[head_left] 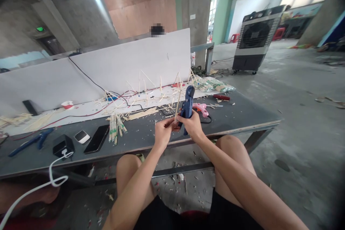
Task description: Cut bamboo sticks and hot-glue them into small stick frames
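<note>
My left hand (164,131) is closed on a thin wooden stick (178,105), pinched near its lower end and pointing upward. My right hand (192,124) wraps round a dark blue hand tool (188,100), which looks like a cutter, held upright beside the stick. Both hands are close together above the table's front edge; whether the tool's jaws touch the stick cannot be made out. Just beyond my right hand lies a pink glue gun (202,110). Loose wooden sticks (142,113) and paper-wrapped bundles of sticks (114,129) lie to the left of my hands.
On the dark table (242,109) lie a phone (97,139), a black power block (63,146), blue pliers (32,143) and a red-handled tool (221,97). Small stick frames stand before a white panel (134,57). Bagged sticks (212,83) lie at the back right. An air cooler (254,39) stands beyond.
</note>
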A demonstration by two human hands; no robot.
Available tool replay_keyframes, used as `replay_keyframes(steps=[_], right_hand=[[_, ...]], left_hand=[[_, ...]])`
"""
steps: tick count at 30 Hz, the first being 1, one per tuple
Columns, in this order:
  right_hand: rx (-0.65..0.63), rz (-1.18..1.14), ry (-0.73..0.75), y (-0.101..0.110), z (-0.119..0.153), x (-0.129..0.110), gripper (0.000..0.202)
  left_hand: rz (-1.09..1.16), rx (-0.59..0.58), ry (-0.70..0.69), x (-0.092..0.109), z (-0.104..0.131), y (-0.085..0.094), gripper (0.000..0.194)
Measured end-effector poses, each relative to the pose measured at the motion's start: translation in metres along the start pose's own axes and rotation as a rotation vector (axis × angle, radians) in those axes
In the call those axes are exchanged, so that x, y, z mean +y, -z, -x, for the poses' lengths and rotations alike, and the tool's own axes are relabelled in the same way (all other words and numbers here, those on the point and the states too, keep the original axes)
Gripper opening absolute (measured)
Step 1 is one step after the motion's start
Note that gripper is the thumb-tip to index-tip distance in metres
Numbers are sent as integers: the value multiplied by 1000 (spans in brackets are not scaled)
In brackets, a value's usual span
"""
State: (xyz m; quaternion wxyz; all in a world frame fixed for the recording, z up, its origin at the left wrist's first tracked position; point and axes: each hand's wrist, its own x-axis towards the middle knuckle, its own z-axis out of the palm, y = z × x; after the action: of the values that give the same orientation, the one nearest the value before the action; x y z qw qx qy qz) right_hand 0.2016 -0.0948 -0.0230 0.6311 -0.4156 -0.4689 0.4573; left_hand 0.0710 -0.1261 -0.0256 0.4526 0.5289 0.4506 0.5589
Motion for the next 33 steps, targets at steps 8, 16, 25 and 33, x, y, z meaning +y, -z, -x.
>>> replay_keyframes(steps=[8, 16, 25, 33], right_hand=[[23, -26, -11, 0, 1, -3, 35], [9, -51, -13, 0, 4, -2, 38], [53, -62, 66, 4, -3, -2, 33], [240, -11, 168, 33, -23, -9, 35]], left_hand=[[117, -123, 48, 3, -3, 3, 37], [186, -116, 177, 6, -4, 9, 43], [67, -134, 107, 4, -3, 6, 39], [-64, 79, 15, 6, -15, 26, 26]])
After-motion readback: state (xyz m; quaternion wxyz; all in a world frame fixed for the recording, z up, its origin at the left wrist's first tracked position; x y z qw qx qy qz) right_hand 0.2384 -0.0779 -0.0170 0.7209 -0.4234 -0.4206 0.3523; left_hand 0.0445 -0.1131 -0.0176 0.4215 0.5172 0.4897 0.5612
